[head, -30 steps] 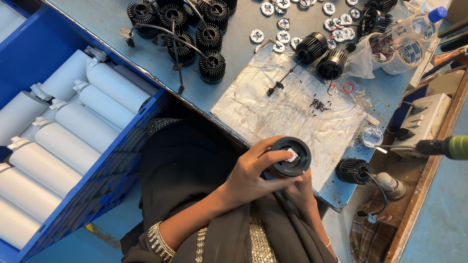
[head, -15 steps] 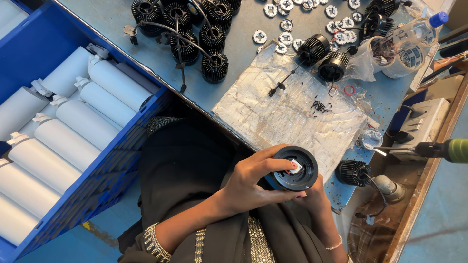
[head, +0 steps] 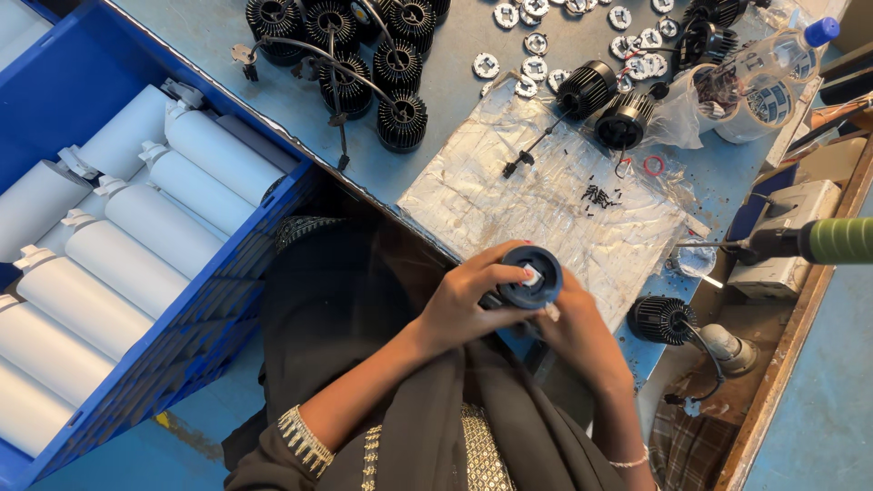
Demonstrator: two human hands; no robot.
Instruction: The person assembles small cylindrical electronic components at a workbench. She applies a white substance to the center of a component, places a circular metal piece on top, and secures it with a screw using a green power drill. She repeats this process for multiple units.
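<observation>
Head view: both hands' fingers (head: 509, 273) grasping black round housing (head: 532, 277) between them.

Both forearms come up from the bottom edge, dark sleeves pushed back, and meet at centre. Left hand (head: 468, 305) curled, its fingers (head: 509, 271) bent over the top of a round black part. Right hand (head: 573, 327) cupped under and beside it, palm turned inward, thin bangle at wrist.

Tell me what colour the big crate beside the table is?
Blue; the crate shows clearly in the head view.
</observation>
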